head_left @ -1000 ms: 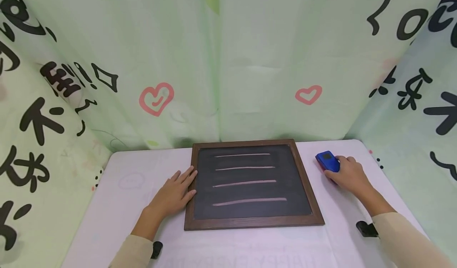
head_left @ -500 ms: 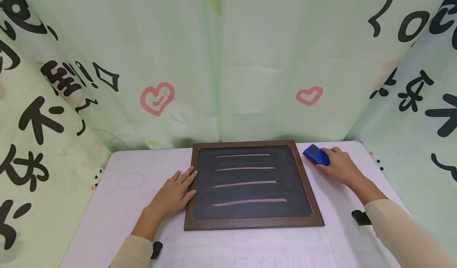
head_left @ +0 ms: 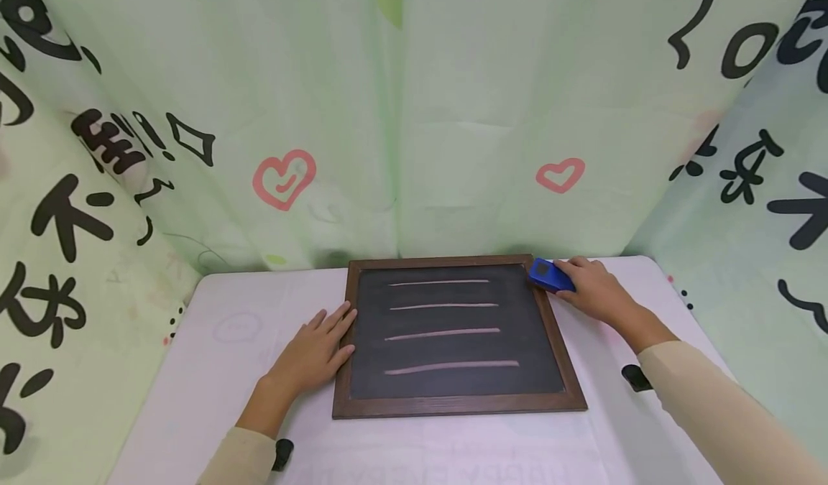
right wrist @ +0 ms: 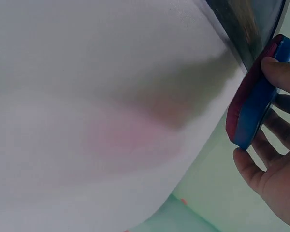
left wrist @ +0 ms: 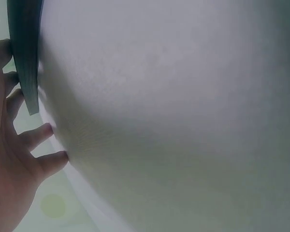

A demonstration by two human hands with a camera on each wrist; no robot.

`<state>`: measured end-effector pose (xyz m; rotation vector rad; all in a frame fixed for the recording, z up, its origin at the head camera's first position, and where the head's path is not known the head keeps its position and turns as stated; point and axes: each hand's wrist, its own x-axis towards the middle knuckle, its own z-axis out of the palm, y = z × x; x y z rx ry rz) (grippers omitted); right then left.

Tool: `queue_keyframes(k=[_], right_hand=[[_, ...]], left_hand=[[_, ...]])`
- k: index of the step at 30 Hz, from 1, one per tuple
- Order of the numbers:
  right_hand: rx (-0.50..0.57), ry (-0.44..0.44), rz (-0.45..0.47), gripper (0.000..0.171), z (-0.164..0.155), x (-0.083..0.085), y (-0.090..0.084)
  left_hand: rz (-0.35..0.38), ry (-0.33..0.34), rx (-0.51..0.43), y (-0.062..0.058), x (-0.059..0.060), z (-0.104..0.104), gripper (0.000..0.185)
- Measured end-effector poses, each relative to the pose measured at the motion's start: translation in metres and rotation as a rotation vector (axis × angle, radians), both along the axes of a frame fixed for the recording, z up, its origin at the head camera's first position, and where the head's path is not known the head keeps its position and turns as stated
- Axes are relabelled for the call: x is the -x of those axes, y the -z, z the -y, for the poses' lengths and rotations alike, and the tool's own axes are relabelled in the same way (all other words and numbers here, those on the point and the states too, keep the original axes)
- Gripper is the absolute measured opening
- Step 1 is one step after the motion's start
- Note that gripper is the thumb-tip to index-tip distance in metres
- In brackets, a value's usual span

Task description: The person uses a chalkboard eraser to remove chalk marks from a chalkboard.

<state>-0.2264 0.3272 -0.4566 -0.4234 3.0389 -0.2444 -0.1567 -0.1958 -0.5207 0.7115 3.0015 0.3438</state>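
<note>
A framed blackboard [head_left: 453,391] lies on the white table, with several pink chalk lines [head_left: 443,334] drawn across its dark surface. My left hand [head_left: 313,352] rests at the left side of its brown frame, fingers spread and fairly straight. In the left wrist view, fingertips of the left hand [left wrist: 19,145] touch the frame edge [left wrist: 26,53] and the table. My right hand [head_left: 598,291] grips a blue blackboard eraser [head_left: 551,275] over the frame's upper right corner. The right wrist view shows the eraser [right wrist: 253,104] tilted, its dark red felt side facing the table, between thumb and fingers.
The white tabletop [head_left: 246,377] extends on both sides of the blackboard. A pale green curtain [head_left: 453,126] with black lettering and pink hearts hangs behind and at both sides. A pink smudge [right wrist: 135,133] shows on the tabletop in the right wrist view.
My right hand has carried the eraser leftward, from the bare table at the right to the blackboard's upper right corner. The left hand and the blackboard have stayed in place.
</note>
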Motion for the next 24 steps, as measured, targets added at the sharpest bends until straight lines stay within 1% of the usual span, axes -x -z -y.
queue_keyframes(k=[11,17,24], right_hand=[[-0.023,-0.074,-0.045,0.058,0.020,0.008,-0.003],[-0.046,-0.090,-0.044,0.056,0.033,0.014,-0.003],[-0.070,-0.110,-0.057,0.054,0.044,0.018,-0.001]], left_hand=[[0.004,-0.001,-0.001,0.002,0.002,0.000,0.063],[0.008,-0.003,0.007,0.002,0.002,0.000,0.063],[0.002,-0.006,-0.010,0.000,0.002,-0.001,0.063]])
